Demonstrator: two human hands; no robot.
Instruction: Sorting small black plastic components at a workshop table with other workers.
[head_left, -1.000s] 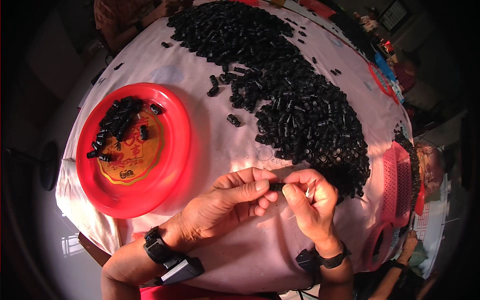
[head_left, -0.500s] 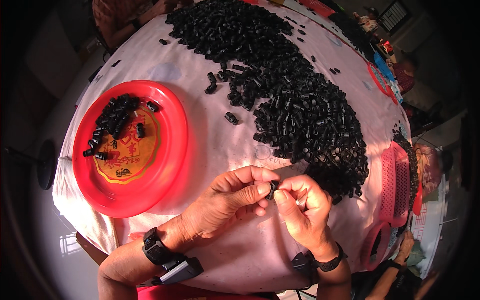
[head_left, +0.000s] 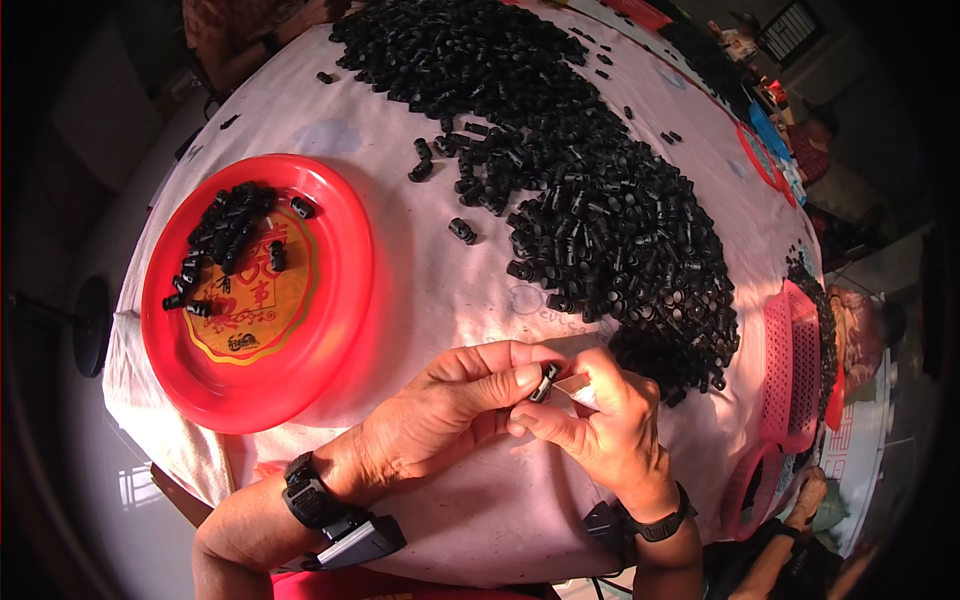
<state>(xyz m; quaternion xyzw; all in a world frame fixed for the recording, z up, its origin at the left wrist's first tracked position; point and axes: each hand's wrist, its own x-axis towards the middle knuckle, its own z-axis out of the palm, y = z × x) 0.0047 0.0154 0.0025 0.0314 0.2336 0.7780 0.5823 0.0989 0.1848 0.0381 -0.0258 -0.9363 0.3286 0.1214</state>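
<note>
Near edge, centre: both hands meet over the pale pink tablecloth (head_left: 420,300), close to the person's body.
Left hand (head_left: 440,410): fingers curled in, thumb and forefinger tips pinched on a small black plastic piece (head_left: 545,381); palm side hidden.
Right hand (head_left: 600,425): fingers bent round the same piece from the right, also nipping a small pale scrap; how firmly it grips cannot be told.
Black piece: short, stubby, roughly cylindrical; mostly covered by fingertips, so its ends and detail are hard to make out.
Wrists: dark strap with a boxy black device (head_left: 345,520) on the left, black wristband (head_left: 655,525) on the right, partly cut by the lower rim.
Heap of black parts (head_left: 590,200): hard, glossy, tube-like bits, running from far centre to right of the hands; single pieces blur together.
Red plate (head_left: 330,340): round, smooth plastic with a gold centre emblem, left of the hands, holding a small cluster of black pieces at its far side.
Pink basket (head_left: 790,370): perforated plastic, at the right edge, bent by the lens, contents unclear.
Table corners: dark, far side and rim lost in shadow.
</note>
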